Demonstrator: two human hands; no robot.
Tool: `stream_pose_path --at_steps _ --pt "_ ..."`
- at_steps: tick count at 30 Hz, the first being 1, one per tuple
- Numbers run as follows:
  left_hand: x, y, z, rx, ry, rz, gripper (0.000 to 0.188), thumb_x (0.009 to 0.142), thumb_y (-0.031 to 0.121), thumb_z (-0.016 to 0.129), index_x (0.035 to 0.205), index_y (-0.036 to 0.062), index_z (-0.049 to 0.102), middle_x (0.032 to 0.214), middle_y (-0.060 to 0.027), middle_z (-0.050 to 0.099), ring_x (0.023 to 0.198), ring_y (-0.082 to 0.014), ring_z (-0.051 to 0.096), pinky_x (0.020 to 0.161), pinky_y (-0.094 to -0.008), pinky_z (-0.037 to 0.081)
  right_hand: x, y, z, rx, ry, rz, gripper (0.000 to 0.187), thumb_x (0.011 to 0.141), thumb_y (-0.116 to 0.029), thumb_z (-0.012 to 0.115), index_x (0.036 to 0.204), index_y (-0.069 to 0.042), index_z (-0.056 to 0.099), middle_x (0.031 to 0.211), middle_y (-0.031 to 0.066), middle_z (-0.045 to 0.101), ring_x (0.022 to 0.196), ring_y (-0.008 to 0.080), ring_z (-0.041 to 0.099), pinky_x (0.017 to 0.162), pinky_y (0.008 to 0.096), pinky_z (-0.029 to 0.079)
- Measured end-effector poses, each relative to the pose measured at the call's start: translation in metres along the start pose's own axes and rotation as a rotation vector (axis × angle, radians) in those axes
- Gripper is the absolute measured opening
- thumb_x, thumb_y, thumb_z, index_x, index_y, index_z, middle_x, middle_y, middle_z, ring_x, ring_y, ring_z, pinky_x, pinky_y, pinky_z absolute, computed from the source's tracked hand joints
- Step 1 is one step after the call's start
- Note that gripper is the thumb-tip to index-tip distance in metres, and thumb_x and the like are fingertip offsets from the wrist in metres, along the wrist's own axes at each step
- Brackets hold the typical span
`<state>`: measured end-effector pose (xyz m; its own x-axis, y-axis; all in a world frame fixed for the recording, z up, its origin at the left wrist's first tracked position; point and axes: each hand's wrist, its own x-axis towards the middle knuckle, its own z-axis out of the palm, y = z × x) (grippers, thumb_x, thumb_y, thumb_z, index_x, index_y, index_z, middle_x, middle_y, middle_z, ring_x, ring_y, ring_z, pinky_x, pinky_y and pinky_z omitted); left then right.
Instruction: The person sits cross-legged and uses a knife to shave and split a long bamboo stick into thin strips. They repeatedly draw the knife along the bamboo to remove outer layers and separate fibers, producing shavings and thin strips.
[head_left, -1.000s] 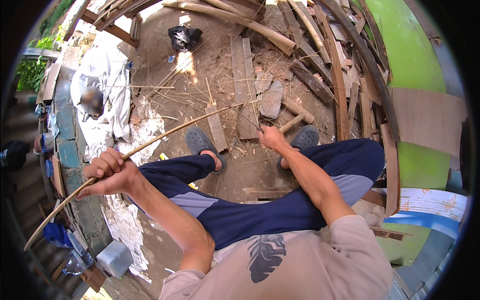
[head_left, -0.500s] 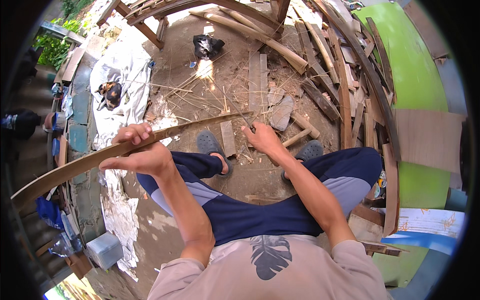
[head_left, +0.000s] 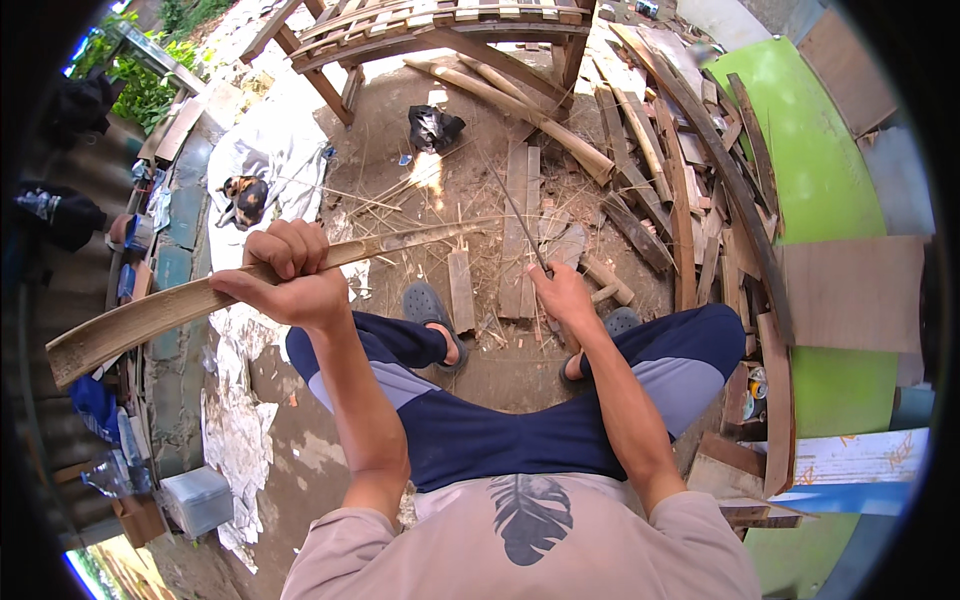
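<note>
My left hand (head_left: 295,270) is closed round a long split bamboo strip (head_left: 130,325). Its wide end slants down to the left, and its thin end points right, out over the ground between my feet. In my right hand (head_left: 563,298) is a long, thin-bladed knife (head_left: 516,212), the fingers wrapped round its grip, which they mostly hide. The blade points up and away to the left, apart from the strip's thin tip. Below the thin end, a short wooden board (head_left: 460,290) lies on the ground beside my left clog (head_left: 424,302).
A wooden slatted bench (head_left: 440,35) stands ahead, bamboo poles (head_left: 530,115) by it. Scrap timber (head_left: 685,200) and green panels (head_left: 820,130) line the right. A cat (head_left: 245,198) lies on white cloth (head_left: 285,165). A black plastic bag (head_left: 435,127) and thin slivers litter the dirt.
My left hand has turned from a loosely open hold to a closed grip on the bamboo strip. My right hand has drawn the knife right and nearer, off the strip. The view has shifted.
</note>
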<state>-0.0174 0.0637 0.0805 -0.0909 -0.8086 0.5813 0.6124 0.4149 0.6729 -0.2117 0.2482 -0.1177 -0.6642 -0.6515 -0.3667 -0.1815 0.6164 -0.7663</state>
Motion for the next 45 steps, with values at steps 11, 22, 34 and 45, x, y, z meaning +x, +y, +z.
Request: stream_pose_path --at_steps 11,22,34,45 --pt "-0.028 -0.072 0.001 -0.127 -0.252 0.006 0.074 0.093 0.078 0.03 0.06 0.012 0.028 0.054 0.0025 0.024 0.047 -0.0101 0.018 0.046 -0.0293 0.015 -0.009 -0.016 -0.005 0.035 0.037 -0.125 0.045 0.094 -0.04 0.059 0.089 0.004 0.065 0.076 0.0289 0.064 0.078 0.045 0.065 0.071 0.0485 0.049" --pt "-0.04 -0.066 -0.014 -0.186 -0.294 0.016 0.077 0.091 0.081 0.029 0.059 0.011 0.029 0.053 0.0017 0.025 0.045 -0.0108 0.019 0.046 -0.0301 0.016 -0.084 -0.082 0.018 -0.003 0.01 -0.536 0.023 0.091 -0.024 0.061 0.089 -0.001 0.06 0.066 0.027 0.061 0.067 0.0478 0.062 0.061 0.0534 0.048" --pt "-0.043 -0.068 -0.017 -0.257 -0.407 0.087 0.077 0.092 0.079 0.027 0.059 0.0095 0.029 0.051 0.0015 0.027 0.042 -0.0106 0.021 0.041 -0.0283 0.015 -0.049 -0.061 0.021 -0.18 0.022 -0.364 0.023 0.088 -0.024 0.062 0.088 -0.001 0.059 0.068 0.0272 0.063 0.065 0.048 0.063 0.062 0.0544 0.051" --pt "-0.041 -0.067 -0.024 -0.277 -0.414 0.104 0.078 0.091 0.08 0.025 0.059 0.0099 0.03 0.05 0.0007 0.028 0.042 -0.0111 0.021 0.039 -0.0283 0.016 -0.061 -0.078 0.017 -0.157 -0.046 -0.441 0.026 0.087 -0.025 0.065 0.086 -0.001 0.057 0.068 0.0258 0.065 0.067 0.0466 0.065 0.062 0.0537 0.052"
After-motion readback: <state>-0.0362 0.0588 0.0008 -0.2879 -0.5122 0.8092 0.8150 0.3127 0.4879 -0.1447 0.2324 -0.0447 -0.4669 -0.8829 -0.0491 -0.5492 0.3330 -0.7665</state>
